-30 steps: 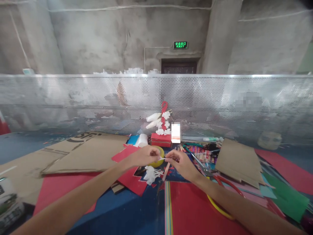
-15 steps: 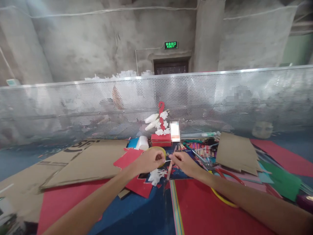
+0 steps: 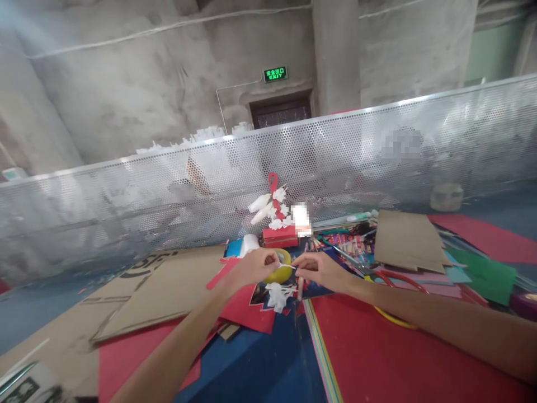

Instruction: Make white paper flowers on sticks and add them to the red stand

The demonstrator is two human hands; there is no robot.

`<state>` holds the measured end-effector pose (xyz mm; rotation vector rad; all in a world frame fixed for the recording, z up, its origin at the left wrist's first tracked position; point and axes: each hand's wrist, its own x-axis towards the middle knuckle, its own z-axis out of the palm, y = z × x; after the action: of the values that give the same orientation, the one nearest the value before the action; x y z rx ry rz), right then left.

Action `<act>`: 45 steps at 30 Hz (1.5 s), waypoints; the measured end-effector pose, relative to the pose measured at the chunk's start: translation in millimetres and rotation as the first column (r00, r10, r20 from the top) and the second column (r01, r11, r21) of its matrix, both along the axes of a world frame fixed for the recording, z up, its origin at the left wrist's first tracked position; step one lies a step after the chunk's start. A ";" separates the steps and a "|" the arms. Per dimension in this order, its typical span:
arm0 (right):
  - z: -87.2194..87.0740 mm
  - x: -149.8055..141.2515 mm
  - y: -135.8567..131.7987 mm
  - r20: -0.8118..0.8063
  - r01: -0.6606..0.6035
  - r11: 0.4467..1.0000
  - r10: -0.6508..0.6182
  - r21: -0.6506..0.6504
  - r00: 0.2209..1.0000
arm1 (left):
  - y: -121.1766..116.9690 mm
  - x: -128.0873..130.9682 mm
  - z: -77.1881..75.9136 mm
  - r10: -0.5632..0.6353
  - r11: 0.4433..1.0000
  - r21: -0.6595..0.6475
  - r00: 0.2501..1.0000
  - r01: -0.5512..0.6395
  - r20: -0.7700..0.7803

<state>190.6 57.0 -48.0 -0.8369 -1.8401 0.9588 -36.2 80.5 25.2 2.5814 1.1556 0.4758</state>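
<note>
A thin white paper strip [image 3: 286, 266], twisted narrow, stretches between my two hands. My left hand [image 3: 255, 267] pinches one end, with the fingers curled round it. At the other end, the thumb and fingertips of my right hand [image 3: 316, 270] are closed at the strip's tip. Directly behind the strip lies a yellow tape roll [image 3: 280, 274], partly covered by my left hand. Below the hands, a cluster of white paper flowers [image 3: 277, 298] with thin stems rests on the blue table [image 3: 255, 358]. A pinkish stick [image 3: 300, 288] lies beneath my right fingertips.
Behind stands a red box [image 3: 280, 236] with a red hooked stem [image 3: 273, 182] bearing white flowers. Cardboard [image 3: 168, 296] and cut red paper [image 3: 247, 308] lie left. Right are a red paper stack [image 3: 398, 347], red-handled scissors [image 3: 392, 280] and more cardboard [image 3: 409, 240]. A perforated metal screen [image 3: 352, 151] closes the back.
The view has tilted and turned to the right. Both hands stay close together around the white strip, which shifts slightly between the fingertips. The flowers and tape roll have not visibly moved on the table.
</note>
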 end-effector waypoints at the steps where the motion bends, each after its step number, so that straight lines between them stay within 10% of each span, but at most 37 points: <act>1: -1.7 0.7 1.8 -0.002 0.018 1.000 -0.018 -0.003 1.000 | 2.9 -2.6 0.3 -0.010 1.000 -0.022 1.000 0.010 0.009; 45: -4.7 3.6 0.5 0.248 0.100 0.989 -0.123 0.105 0.961 | -7.9 14.4 -5.7 -0.053 0.994 0.086 0.994 0.061 -0.093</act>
<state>194.2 57.5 -52.7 -1.0339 -2.0130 0.7157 -21.7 72.6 19.5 2.7301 1.1095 0.4104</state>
